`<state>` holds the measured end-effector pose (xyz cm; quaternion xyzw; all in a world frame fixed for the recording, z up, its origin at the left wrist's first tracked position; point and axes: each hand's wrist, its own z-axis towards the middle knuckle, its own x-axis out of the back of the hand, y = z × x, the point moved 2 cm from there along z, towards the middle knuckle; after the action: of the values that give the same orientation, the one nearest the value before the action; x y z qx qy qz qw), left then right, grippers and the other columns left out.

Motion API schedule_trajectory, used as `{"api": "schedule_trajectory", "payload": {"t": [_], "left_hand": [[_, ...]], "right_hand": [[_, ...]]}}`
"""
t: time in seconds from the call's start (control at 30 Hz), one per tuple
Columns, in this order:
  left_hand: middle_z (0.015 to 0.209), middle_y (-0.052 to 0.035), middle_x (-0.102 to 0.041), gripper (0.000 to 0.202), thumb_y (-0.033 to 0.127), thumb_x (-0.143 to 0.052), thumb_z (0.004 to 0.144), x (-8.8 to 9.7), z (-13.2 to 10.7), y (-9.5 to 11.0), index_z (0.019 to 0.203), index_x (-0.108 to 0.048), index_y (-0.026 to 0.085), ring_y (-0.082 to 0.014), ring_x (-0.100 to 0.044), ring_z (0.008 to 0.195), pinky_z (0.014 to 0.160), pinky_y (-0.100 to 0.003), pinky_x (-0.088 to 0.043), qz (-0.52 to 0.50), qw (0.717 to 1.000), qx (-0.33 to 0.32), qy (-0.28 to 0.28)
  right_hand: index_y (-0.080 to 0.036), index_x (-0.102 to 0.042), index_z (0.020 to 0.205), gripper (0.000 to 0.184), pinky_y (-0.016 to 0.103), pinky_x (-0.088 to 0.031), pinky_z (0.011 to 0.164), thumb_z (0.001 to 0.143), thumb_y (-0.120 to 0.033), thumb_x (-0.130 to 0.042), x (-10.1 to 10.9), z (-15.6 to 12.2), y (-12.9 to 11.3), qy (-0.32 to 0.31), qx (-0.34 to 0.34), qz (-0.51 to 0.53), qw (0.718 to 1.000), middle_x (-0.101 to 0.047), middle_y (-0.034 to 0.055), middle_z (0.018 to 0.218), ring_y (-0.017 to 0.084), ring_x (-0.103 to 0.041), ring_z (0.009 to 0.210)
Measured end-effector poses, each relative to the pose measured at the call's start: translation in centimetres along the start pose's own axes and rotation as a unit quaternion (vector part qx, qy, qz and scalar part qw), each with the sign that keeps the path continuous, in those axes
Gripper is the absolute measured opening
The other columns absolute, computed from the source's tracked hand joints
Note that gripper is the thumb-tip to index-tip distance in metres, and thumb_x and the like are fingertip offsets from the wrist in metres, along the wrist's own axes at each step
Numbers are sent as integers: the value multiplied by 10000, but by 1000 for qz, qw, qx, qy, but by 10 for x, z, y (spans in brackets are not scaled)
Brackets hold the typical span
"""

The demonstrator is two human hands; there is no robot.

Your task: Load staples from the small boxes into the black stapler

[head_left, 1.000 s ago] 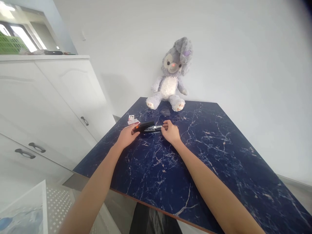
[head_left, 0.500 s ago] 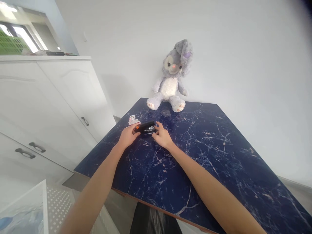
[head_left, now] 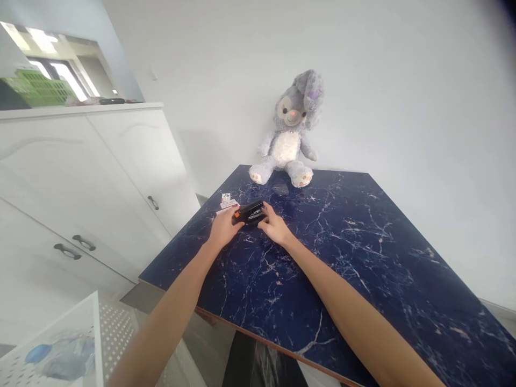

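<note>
Both hands grip a small black object with an orange tab [head_left: 252, 212], low over the table. Its kind I cannot make out; a glossy part with light streaks shows along its near side. My left hand [head_left: 224, 228] closes on the left end, by the orange tab, thumb on the near side. On the right end, my right hand [head_left: 277, 228] pinches with thumb and fingers. Small white printed cards or papers [head_left: 229, 203] lie just beyond my left hand, partly hidden by it.
A grey plush rabbit [head_left: 286, 142] sits at the back of the blue marbled table [head_left: 363, 258], against the wall. White cabinets [head_left: 116, 177] stand to the left. A white perforated basket [head_left: 97, 333] holding clear plastic things is at the lower left.
The view has shifted, so everything appears further right and slightly lower. Less of the glossy part of the black object shows now. Both hands have kept hold of it.
</note>
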<state>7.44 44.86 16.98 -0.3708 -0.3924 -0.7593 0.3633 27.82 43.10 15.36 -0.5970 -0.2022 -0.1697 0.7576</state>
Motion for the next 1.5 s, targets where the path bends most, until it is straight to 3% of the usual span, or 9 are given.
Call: {"api": "schedule_trajectory", "payload": {"t": [0.13, 0.27, 0.43, 0.7, 0.93, 1.13, 1.27, 1.37, 1.5], "left_hand": [[1169, -108, -725, 554, 476, -691, 865, -2, -5, 20, 1350, -607, 221, -323, -623, 1133, 1025, -455, -443, 24, 998, -45, 20], [1173, -109, -721, 352, 384, -527, 959, 15, -5, -1, 1230, -687, 226, -325, -592, 1146, 1018, -471, -415, 61, 989, 52, 121], [1074, -127, -721, 391, 407, -632, 872, 17, -5, -28, 1211, -696, 222, -317, -630, 1009, 925, -434, -457, 96, 993, 61, 39], [1274, -113, -664, 359, 396, -554, 937, 9, 12, -24, 1226, -692, 234, -305, -566, 1193, 1048, -447, -411, 75, 992, 8, 102], [1049, -104, -712, 269, 343, -552, 927, 1, 30, -37, 1041, -761, 219, -276, -628, 1060, 965, -399, -481, 40, 997, -36, 47], [1241, -105, -693, 311, 387, -623, 901, -5, 31, -44, 1139, -746, 231, -285, -612, 1179, 1073, -442, -422, 6, 998, -67, 16], [1355, -117, -639, 263, 370, -611, 912, -6, 28, -35, 1053, -775, 220, -311, -519, 1317, 1137, -480, -357, 33, 997, -71, 2], [1226, -82, -712, 232, 308, -586, 915, -2, 24, -23, 1049, -761, 233, -281, -596, 1206, 1087, -436, -417, 11, 998, -53, -22], [1122, -130, -716, 333, 379, -590, 893, 8, 18, -15, 1148, -719, 209, -306, -647, 1056, 937, -404, -492, 64, 997, 49, -2]], "right_hand": [[-104, -248, 1559, 830, 408, -464, 1065, 804, -239, -563, -2, -1, 5, 99, 0, -55, 994, -477, 200, 1496, 267, -625, 1193], [-79, -349, 1492, 681, 418, -489, 1019, 848, -236, -508, 1, -13, 1, 171, -38, -95, 980, -607, 191, 1331, 287, -621, 1158], [-61, -380, 1477, 665, 449, -441, 1032, 843, -212, -513, -6, -23, -13, 108, 51, -232, 966, -681, 188, 1176, 326, -588, 1118], [-64, -417, 1455, 625, 416, -435, 1012, 849, -204, -479, -7, -22, -12, 105, 60, -275, 954, -689, 168, 1137, 300, -601, 1045], [-81, -447, 1424, 596, 403, -438, 1006, 839, -183, -492, -5, -19, -10, 108, 58, -259, 958, -692, 156, 1139, 300, -603, 1019], [-65, -504, 1369, 540, 402, -416, 1026, 843, -183, -491, -7, -15, -8, 101, 58, -269, 956, -677, 167, 1156, 296, -581, 1042], [-63, -514, 1357, 522, 405, -394, 1040, 850, -185, -487, -8, -16, -8, 95, 68, -280, 953, -657, 174, 1207, 298, -558, 1093], [-61, -510, 1357, 518, 406, -391, 1032, 855, -184, -487, -9, -17, -9, 95, 72, -291, 949, -654, 168, 1208, 298, -549, 1094], [-50, -509, 1352, 509, 394, -389, 1022, 861, -181, -485, -9, -18, -9, 97, 75, -298, 947, -654, 166, 1200, 290, -549, 1086]]}}
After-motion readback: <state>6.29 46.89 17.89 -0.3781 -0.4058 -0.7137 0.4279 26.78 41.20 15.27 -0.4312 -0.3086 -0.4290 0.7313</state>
